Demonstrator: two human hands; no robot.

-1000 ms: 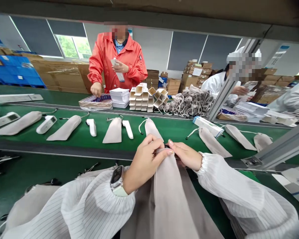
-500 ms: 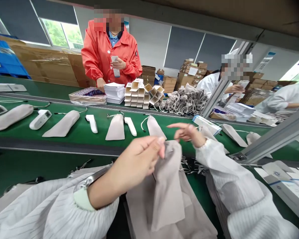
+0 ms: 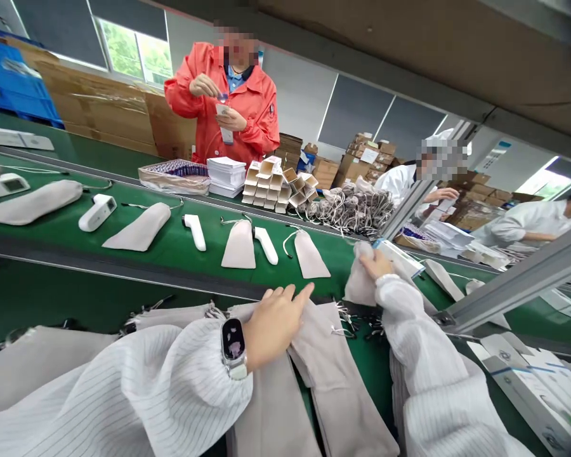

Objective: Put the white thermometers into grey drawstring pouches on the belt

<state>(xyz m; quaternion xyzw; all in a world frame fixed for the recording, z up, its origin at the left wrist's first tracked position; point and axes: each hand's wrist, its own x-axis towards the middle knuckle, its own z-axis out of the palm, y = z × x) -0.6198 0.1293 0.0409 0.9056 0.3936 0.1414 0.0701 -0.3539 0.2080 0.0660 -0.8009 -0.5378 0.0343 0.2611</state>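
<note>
My right hand (image 3: 379, 263) grips the top end of a grey drawstring pouch (image 3: 358, 282) at the near side of the green belt. Below it, my left hand (image 3: 276, 322) is open, palm down, with its fingers stretched over stacked grey pouches (image 3: 335, 374). It holds nothing; whether it touches the top pouch I cannot tell. White cords with black ends (image 3: 345, 320) stick out at the far end of that stack. Another pouch (image 3: 309, 254) and a white handheld thermometer (image 3: 266, 245) lie on the belt just left of the gripped pouch.
More pouches and thermometers lie along the green belt (image 3: 204, 270). A slanted metal post (image 3: 423, 197) stands at right, near white printed boxes (image 3: 528, 381). Across the belt, a co-worker in a red jacket (image 3: 252, 120) handles small items behind white cartons (image 3: 266, 184) and a pouch heap (image 3: 352, 203).
My left hand has let go of the pouch it pinched and spread its fingers over the stack. My right hand, holding nothing before, now grips a pouch over the belt.
</note>
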